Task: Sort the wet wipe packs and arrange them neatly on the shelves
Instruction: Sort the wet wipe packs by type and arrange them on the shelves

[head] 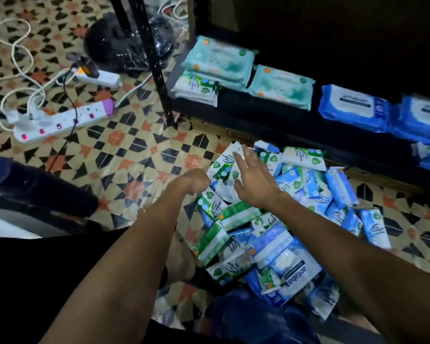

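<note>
Fingers of the left hand point(196, 180) curl round the lower left edge of a green-and-white pack point(225, 167), so that grip is grasping it. The right hand point(252, 177) lies flat on the same pack with fingers straight and spread, a released grip pressing, not clasping. The pack's long axis runs from lower left to upper right, its far end pointing toward the shelf point(271, 115). It sits on top of a pile point(271, 232) of green and blue packs on the tiled floor point(124, 150). On the shelf lie teal packs point(281, 86), a white-green pack point(196, 89) and blue packs point(353, 108), long sides along the shelf's front edge. Two power strips point(60, 121) lie on the floor, left.
</note>
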